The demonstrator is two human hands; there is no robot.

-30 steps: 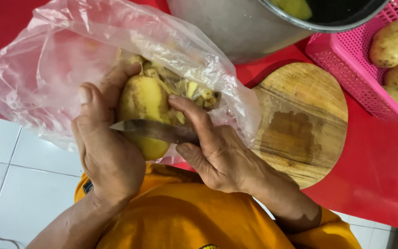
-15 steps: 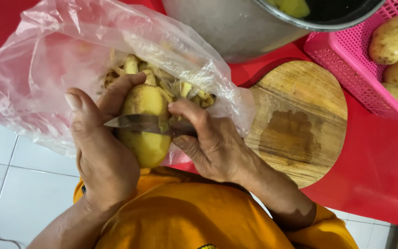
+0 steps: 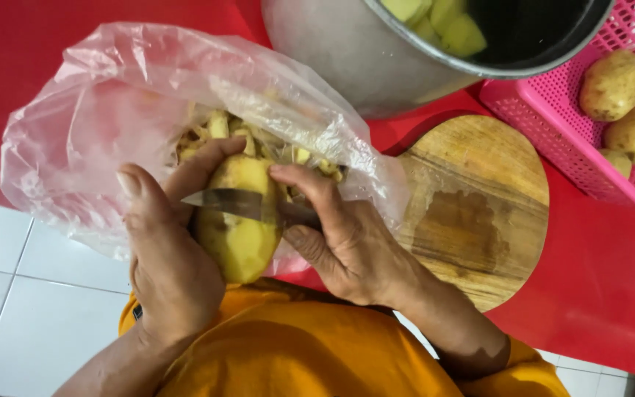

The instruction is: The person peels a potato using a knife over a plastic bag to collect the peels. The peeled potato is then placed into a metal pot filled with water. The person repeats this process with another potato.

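Hands meet over an open plastic bag (image 3: 112, 125) of peelings at the edge of a red desk (image 3: 611, 294). Left hand (image 3: 167, 257) wraps around a half-peeled yellow potato (image 3: 240, 228), thumb raised, fingers curled behind it. Right hand (image 3: 347, 242) grips a knife (image 3: 237, 206), blade lying flat across the potato, thumb pressed on its top. Just beside sit a wooden board (image 3: 479, 206), a metal pot (image 3: 376, 51) and a pink basket (image 3: 545, 125) of unpeeled potatoes.

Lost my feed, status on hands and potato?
Left hand grips half-peeled yellow potato. Right hand holds steel knife across it. Clear plastic peel bag underneath; nothing blocking.
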